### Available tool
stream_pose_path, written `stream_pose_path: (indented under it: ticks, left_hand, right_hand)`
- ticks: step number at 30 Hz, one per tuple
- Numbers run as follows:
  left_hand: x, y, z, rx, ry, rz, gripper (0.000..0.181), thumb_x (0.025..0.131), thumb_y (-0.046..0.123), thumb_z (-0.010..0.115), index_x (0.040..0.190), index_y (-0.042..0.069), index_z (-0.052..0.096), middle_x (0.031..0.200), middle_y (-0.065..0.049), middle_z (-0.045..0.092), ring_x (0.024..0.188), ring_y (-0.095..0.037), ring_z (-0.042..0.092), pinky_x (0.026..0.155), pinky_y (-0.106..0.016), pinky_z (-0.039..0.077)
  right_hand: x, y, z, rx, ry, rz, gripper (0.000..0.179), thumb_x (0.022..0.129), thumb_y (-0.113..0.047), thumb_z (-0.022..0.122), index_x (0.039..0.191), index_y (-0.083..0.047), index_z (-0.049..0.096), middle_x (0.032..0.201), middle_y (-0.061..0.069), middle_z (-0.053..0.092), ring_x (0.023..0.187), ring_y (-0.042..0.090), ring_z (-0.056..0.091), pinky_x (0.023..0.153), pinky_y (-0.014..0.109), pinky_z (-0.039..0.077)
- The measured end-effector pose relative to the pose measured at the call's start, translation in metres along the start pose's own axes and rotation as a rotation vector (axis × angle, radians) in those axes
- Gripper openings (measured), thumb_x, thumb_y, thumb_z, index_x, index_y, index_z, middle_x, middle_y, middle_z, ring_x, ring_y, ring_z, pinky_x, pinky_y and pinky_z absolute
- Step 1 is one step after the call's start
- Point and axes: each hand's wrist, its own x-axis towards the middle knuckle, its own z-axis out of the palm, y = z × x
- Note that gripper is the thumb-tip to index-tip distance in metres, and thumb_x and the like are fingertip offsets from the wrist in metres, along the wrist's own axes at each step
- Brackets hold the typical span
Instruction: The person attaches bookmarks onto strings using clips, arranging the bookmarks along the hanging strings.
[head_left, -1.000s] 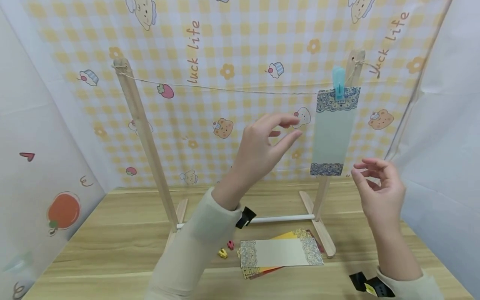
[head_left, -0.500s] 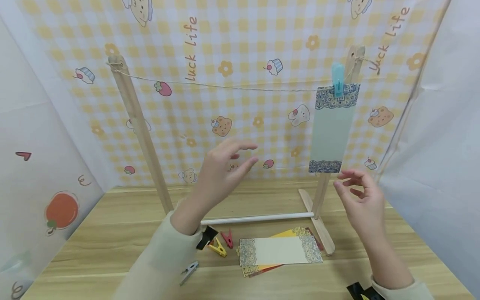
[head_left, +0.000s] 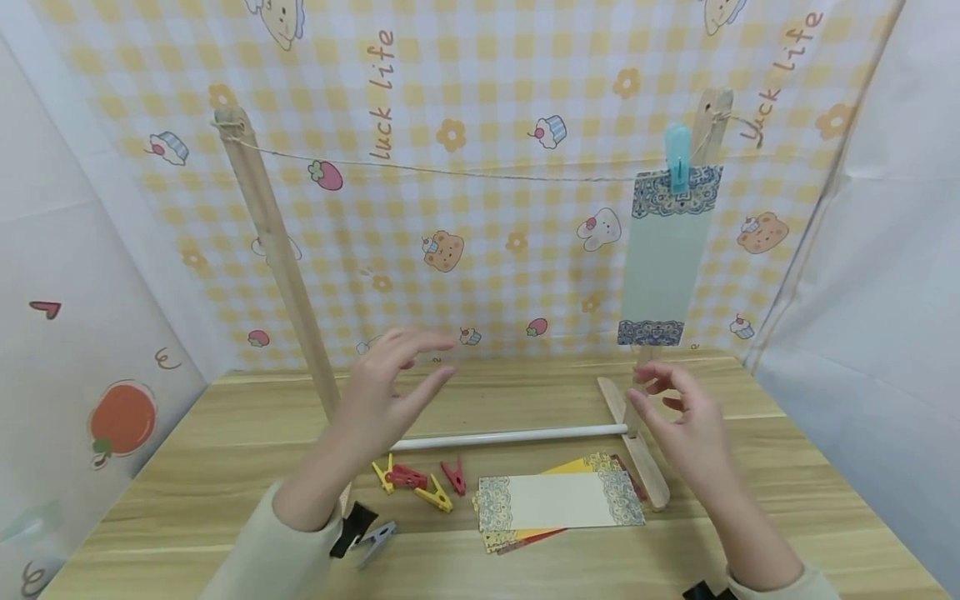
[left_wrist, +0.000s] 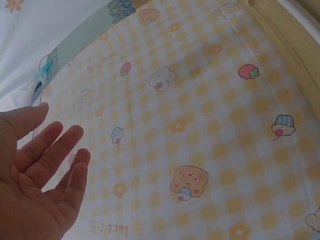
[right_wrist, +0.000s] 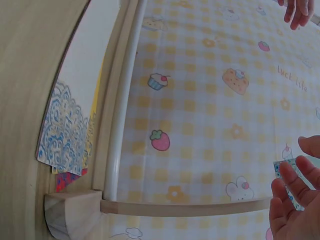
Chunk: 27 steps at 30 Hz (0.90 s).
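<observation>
My left hand [head_left: 386, 400] hovers over the table near the left post, fingers relaxed and holding nothing. On the right, my right hand [head_left: 682, 417] hangs in the air below the clipped card, loosely bent and holding nothing. A pale green card [head_left: 663, 267] with blue patterned ends hangs upright from the string [head_left: 465, 174], held by a light blue clothespin [head_left: 678, 162]. A stack of cards [head_left: 562, 502], cream on top with yellow and red below, lies on the table. Left of it lie red clothespins [head_left: 453, 477], yellow clothespins [head_left: 435, 495] and a grey clothespin [head_left: 375, 542].
A wooden left post [head_left: 277, 242] and a right post [head_left: 708, 129] carry the string. A white rod [head_left: 510, 437] joins them low down, and a wooden foot [head_left: 645, 471] stands at the right. A checked cloth [head_left: 487, 275] hangs behind.
Both hands have moved down and to the left, away from the hanging card. Clothespins that the left arm covered now show. The card and its clothespin stay on the string.
</observation>
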Motion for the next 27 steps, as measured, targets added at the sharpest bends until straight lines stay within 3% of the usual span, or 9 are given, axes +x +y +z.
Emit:
stream_pose_path:
  ticks: [5,9,17,22,27]
  left_hand:
    - [-0.015,-0.008,-0.009,0.019,0.013,-0.031,0.03,0.085,0.01,0.078,0.114,0.013,0.072,0.117,0.001,0.073,0.119,-0.019,0.06,0.092,-0.04,0.053]
    - [-0.025,-0.014,-0.014,0.048,0.027,-0.051,0.032,0.083,0.007,0.078,0.114,0.012,0.072,0.116,-0.001,0.073,0.113,-0.018,0.061,0.084,-0.033,0.055]
    - [-0.048,-0.021,-0.022,0.121,0.023,-0.096,0.031,0.082,0.005,0.078,0.112,0.01,0.071,0.116,-0.002,0.072,0.111,-0.013,0.057,0.084,-0.024,0.053]
    - [-0.062,-0.028,-0.026,0.152,0.006,-0.12,0.032,0.081,0.004,0.079,0.112,0.011,0.071,0.114,-0.003,0.072,0.107,-0.012,0.057,0.078,-0.027,0.054]
    - [-0.078,-0.034,-0.028,0.171,-0.05,-0.169,0.032,0.082,0.007,0.079,0.113,0.01,0.071,0.114,-0.006,0.073,0.11,-0.025,0.061,0.081,-0.047,0.057]
  right_hand:
    - [-0.003,-0.001,0.008,-0.015,-0.056,-0.036,0.027,0.091,-0.011,0.072,0.116,-0.007,0.065,0.11,0.007,0.07,0.093,-0.001,0.053,0.082,0.017,0.043]
    - [-0.004,0.0,0.014,-0.032,-0.102,-0.073,0.027,0.09,-0.01,0.073,0.116,-0.008,0.067,0.11,0.005,0.07,0.093,0.0,0.052,0.081,0.023,0.045]
    - [-0.008,0.002,0.025,-0.073,-0.274,-0.115,0.036,0.086,-0.013,0.076,0.121,-0.014,0.065,0.112,-0.001,0.066,0.097,0.01,0.053,0.08,0.028,0.048]
    - [-0.01,0.007,0.033,-0.074,-0.351,-0.202,0.037,0.084,-0.01,0.078,0.119,-0.013,0.066,0.113,0.0,0.067,0.099,0.016,0.058,0.082,0.036,0.053]
    - [-0.012,0.011,0.041,-0.057,-0.427,-0.244,0.034,0.084,-0.01,0.077,0.117,-0.011,0.067,0.113,0.001,0.068,0.101,0.02,0.059,0.087,0.034,0.053]
